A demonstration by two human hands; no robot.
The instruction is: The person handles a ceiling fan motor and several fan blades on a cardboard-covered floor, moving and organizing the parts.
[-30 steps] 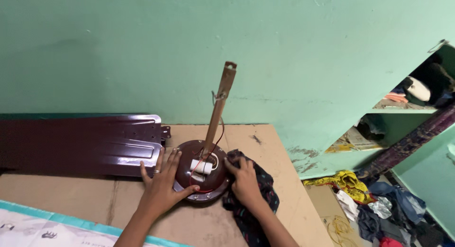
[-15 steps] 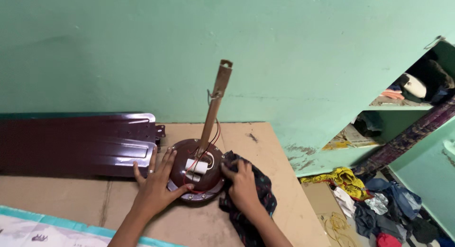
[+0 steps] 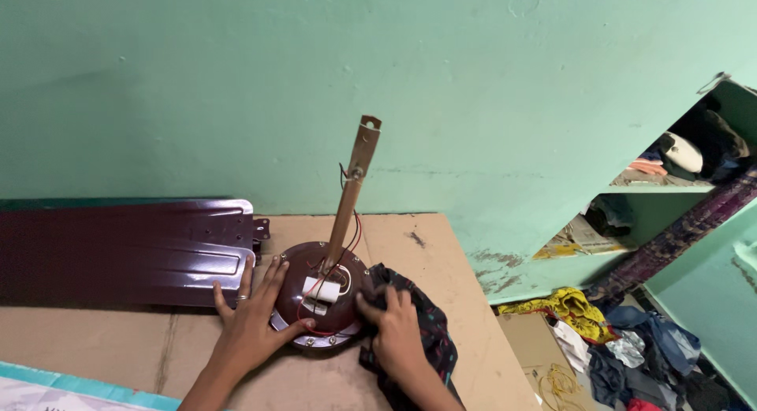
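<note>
Two hands at lower centre; left hand (image 3: 254,320) spread flat, open, against maroon fan motor (image 3: 319,293); right hand (image 3: 396,332) clutching dark cloth (image 3: 430,340) at motor's right edge.

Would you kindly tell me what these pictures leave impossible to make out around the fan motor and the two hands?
Head view:
- Dark maroon round fan motor: near rim hidden under the left hand.
- Dark patterned cloth: middle covered by the right hand; lower end cut by the bottom edge.
- Maroon metal fan blade: far end cut by the left edge.
- White capacitor block: markings too small.
</note>
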